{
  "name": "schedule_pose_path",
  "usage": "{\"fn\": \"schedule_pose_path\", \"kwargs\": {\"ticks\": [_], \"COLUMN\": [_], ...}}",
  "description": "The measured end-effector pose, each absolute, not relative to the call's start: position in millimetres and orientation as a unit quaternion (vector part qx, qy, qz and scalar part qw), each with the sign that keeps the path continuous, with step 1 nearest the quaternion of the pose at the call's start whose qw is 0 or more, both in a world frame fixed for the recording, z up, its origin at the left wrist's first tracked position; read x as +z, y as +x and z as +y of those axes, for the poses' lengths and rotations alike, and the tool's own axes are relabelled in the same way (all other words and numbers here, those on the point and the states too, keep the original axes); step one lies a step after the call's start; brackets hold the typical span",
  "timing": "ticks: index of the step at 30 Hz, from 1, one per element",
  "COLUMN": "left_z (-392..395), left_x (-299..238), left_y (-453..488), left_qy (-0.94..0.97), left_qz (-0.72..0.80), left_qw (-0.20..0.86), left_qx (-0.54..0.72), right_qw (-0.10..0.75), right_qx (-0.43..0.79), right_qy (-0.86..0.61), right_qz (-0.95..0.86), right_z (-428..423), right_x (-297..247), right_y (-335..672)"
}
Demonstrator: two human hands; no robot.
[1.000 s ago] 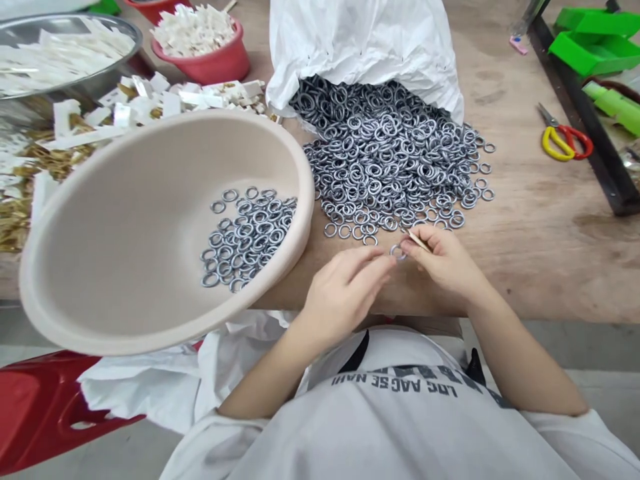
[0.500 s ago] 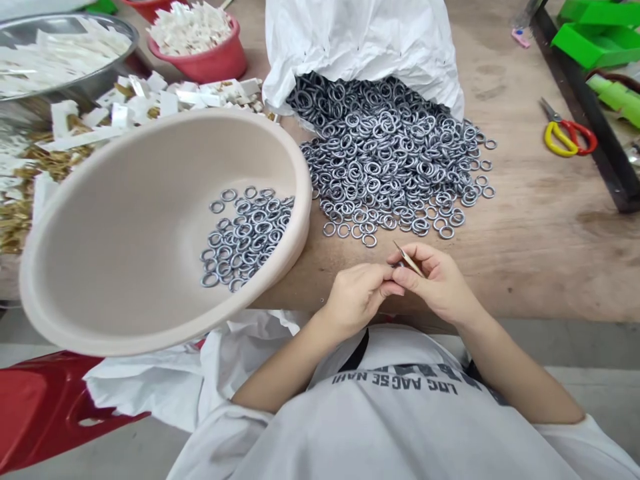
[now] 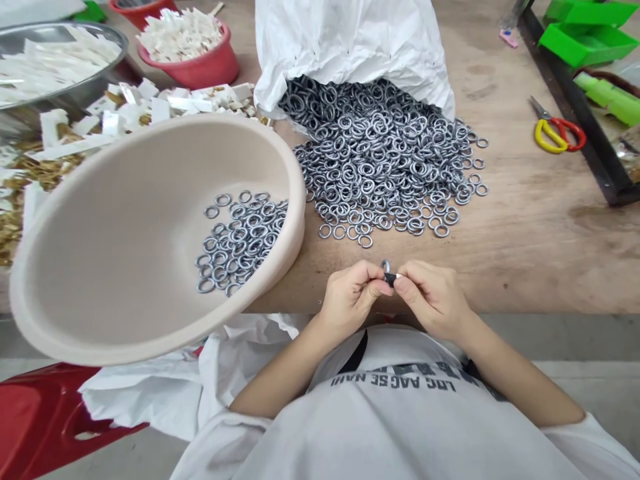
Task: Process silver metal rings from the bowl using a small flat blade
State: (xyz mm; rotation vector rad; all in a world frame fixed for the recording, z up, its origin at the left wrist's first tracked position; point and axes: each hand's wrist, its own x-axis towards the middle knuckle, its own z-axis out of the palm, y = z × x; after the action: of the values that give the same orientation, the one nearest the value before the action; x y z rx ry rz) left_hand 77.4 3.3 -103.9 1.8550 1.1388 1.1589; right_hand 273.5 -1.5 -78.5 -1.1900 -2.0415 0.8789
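My left hand [image 3: 353, 297] is closed, pinching a grey metal ring [image 3: 385, 265] between thumb and forefinger at the table's front edge. Against the ring's lower side lies a small black piece [image 3: 390, 279], whose kind I cannot make out. My right hand [image 3: 433, 297] is closed too, its thumb and fingertip pressed on the right end of that black piece. Just beyond both hands spreads a large heap of the same metal rings [image 3: 385, 167], spilling from a white sack [image 3: 350, 43]. A beige basin [image 3: 115, 267], tilted to my left, holds a smaller pile of rings [image 3: 240, 243].
Red-and-yellow-handled scissors [image 3: 555, 130] lie at the right, beside a dark metal bar [image 3: 575, 113] and green bins [image 3: 585, 43]. White and gold-coloured pieces [image 3: 120, 117] lie behind the basin, near a red bowl [image 3: 195, 70] and a steel bowl [image 3: 120, 50]. A red stool [image 3: 45, 413] stands lower left.
The thin pointed tool that stuck out of my right hand no longer shows. My right fingers have turned in toward the left hand, and the ring and black piece have come into sight.
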Motion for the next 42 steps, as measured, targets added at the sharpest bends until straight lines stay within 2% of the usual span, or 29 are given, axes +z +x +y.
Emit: {"fn": "schedule_pose_path", "kwargs": {"ticks": [7, 12, 17, 21, 28, 35, 39, 42], "left_z": [2.8, -5.0, -2.8, 0.3, 1.3, 3.5, -1.9, -7.1], "left_x": [-101.9, -91.3, -83.4, -84.7, -86.5, -91.8, -84.9, -70.4], "left_y": [77.6, 75.7, 68.4, 69.4, 72.6, 69.7, 76.5, 75.3], "left_qy": [0.736, 0.790, 0.754, 0.747, 0.755, 0.783, 0.802, 0.795], "left_qz": [0.396, 0.263, 0.379, 0.389, 0.387, 0.345, 0.234, 0.214], "left_qw": [0.331, 0.337, 0.325, 0.315, 0.307, 0.285, 0.335, 0.351], "left_qx": [0.437, 0.440, 0.427, 0.437, 0.430, 0.432, 0.435, 0.447], "right_qw": [0.293, 0.275, 0.359, 0.323, 0.303, 0.295, 0.280, 0.315], "right_qx": [0.342, 0.366, 0.349, 0.318, 0.322, 0.346, 0.355, 0.368], "right_qy": [-0.437, -0.491, -0.470, -0.419, -0.419, -0.412, -0.469, -0.501], "right_qz": [-0.779, -0.741, -0.727, -0.787, -0.793, -0.789, -0.759, -0.718], "right_z": [1.1, 16.2, 10.5, -2.1, -2.8, -2.8, 5.8, 15.8], "right_x": [-79.9, -95.5, -81.7, -65.6, -67.9, -71.8, -89.4, -100.3], "right_y": [277.9, 283.2, 284.9, 279.0, 277.1, 280.1, 281.6, 288.3]}}
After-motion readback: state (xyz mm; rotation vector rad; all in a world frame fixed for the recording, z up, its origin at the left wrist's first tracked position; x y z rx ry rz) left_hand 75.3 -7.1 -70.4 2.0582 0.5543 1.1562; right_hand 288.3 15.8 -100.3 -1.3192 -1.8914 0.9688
